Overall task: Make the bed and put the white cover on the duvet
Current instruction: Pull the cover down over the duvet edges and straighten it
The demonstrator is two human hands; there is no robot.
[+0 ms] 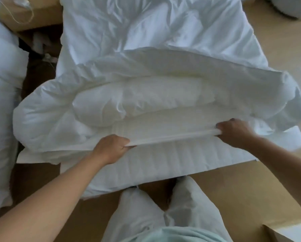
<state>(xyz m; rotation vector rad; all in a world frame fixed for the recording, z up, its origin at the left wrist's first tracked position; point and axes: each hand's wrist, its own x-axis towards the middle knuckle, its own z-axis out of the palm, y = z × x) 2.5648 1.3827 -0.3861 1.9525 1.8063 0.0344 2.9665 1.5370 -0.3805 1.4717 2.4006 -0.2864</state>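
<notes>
Hands are both clenched on one bunched hem of the white cover [163,161]: the left hand [111,147] grips it nearer the left corner of the bed [97,28] and the right hand [233,132] nearer the right, so the hem runs taut along the foot edge. That stretch looks meant to keep the opening straight and wide. The duvet [137,100] lies folded and heaped just behind the hem across the foot end, seemingly ready to be fed in, while striped cover cloth drapes over the foot edge.

Pale wooden floor [233,198], wooden bedside unit [46,18], soft daylight
</notes>
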